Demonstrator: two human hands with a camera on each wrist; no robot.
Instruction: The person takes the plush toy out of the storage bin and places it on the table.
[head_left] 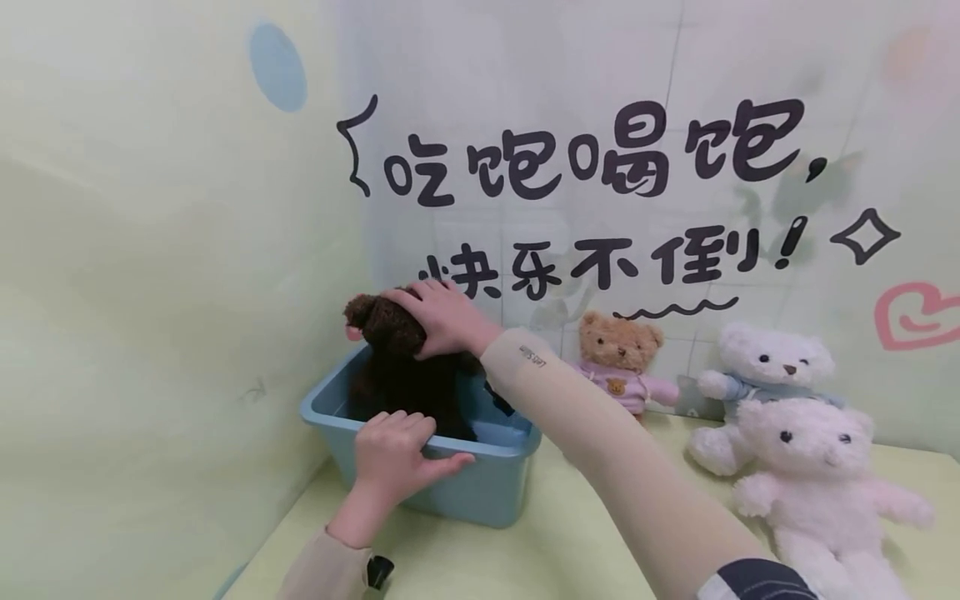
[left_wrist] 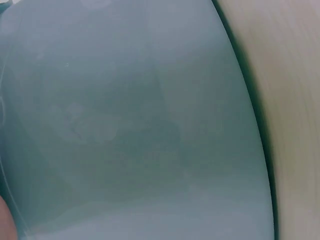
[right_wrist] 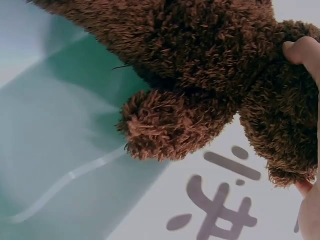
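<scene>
A dark brown teddy bear [head_left: 408,392] is upright in the blue plastic bin [head_left: 476,492], its head above the rim. My right hand [head_left: 450,321] grips the bear's head from above. In the right wrist view the shaggy brown bear [right_wrist: 185,45] shows one stubby limb by the bin wall, with my thumb and fingertips of the right hand [right_wrist: 309,55] on its head. My left hand [head_left: 393,454] holds the bin's near rim, fingers curled over it and thumb along the outside. The left wrist view is mostly filled by the bin's outer wall [left_wrist: 150,125].
A tan bear [head_left: 618,350] in a pink top sits against the back wall. To its right are a white bear [head_left: 780,358] in blue and, in front, a pale pink bear [head_left: 813,492]. A pale yellow wall [head_left: 150,292] stands close on the bin's left.
</scene>
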